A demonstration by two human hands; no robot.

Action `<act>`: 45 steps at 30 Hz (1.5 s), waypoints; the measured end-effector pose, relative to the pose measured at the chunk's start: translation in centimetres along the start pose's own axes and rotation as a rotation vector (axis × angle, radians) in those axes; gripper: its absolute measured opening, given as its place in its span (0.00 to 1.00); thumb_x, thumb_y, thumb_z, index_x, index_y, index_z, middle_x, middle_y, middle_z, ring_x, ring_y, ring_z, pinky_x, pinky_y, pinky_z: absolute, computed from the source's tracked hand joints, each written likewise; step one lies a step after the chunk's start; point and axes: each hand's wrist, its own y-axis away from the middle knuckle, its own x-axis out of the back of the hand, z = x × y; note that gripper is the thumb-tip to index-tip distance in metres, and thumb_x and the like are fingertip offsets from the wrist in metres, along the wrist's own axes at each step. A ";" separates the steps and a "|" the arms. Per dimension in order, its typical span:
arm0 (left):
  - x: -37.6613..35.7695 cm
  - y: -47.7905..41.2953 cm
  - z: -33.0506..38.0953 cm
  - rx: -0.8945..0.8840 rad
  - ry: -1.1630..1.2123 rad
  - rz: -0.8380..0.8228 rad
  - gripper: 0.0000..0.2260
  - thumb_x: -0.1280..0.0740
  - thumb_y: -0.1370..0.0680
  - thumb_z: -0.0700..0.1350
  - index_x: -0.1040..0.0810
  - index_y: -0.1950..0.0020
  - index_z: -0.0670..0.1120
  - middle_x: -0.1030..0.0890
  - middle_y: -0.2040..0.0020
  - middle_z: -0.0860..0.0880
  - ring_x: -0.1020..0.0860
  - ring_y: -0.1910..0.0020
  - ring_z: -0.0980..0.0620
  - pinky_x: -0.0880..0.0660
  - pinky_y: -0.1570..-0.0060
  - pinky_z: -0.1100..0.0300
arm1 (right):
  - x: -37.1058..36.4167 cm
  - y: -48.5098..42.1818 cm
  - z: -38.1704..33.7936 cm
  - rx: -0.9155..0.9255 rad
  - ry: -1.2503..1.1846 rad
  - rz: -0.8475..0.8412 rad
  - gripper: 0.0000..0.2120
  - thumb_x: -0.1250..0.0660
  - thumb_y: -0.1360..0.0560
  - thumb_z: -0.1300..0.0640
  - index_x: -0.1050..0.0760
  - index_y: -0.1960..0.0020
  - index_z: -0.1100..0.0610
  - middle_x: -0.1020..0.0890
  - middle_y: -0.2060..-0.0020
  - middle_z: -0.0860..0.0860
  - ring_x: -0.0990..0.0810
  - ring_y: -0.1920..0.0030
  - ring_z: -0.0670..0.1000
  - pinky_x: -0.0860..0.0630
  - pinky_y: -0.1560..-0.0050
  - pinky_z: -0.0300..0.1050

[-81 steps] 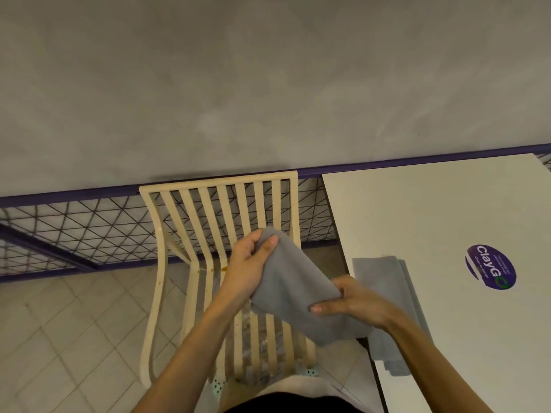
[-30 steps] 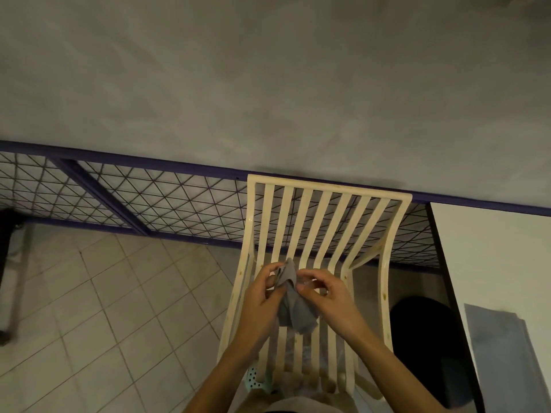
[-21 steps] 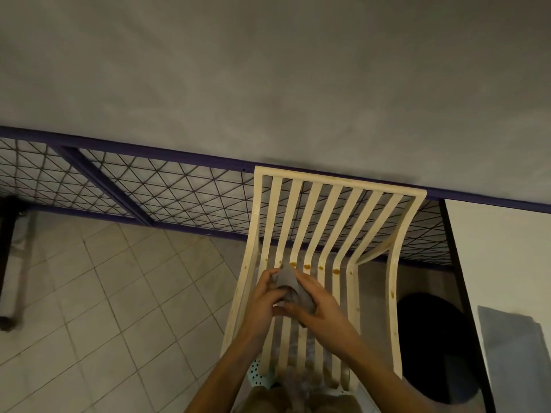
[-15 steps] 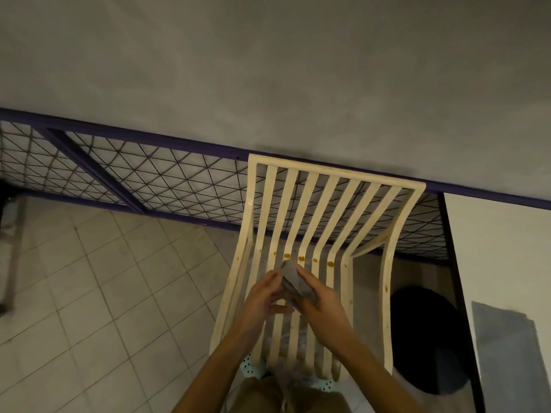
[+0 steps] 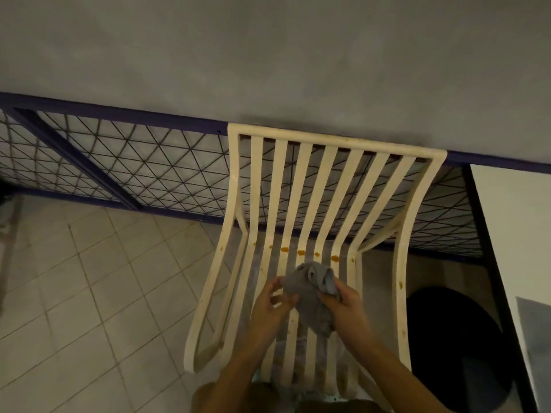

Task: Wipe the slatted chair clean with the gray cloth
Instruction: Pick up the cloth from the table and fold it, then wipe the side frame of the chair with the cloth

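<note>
We hold the bunched gray cloth (image 5: 313, 296) over the stained slatted chair (image 5: 301, 204), right hand (image 5: 347, 308) gripping it, left hand (image 5: 272, 305) pinching its edge.

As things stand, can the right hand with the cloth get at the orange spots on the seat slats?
Probably yes. The right hand grips the bunched gray cloth just short of the orange spots on the slatted chair; nothing lies between them, and the left hand is off to the side.
</note>
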 end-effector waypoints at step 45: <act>-17.9 2.4 -20.0 -0.272 -0.307 -0.476 0.17 0.27 0.26 0.42 0.27 0.40 0.54 0.21 0.46 0.53 0.22 0.47 0.54 0.23 0.51 0.64 | 16.8 8.9 18.2 0.473 0.399 0.508 0.16 0.40 0.24 0.69 0.23 0.45 0.52 0.20 0.53 0.44 0.21 0.50 0.40 0.27 0.54 0.29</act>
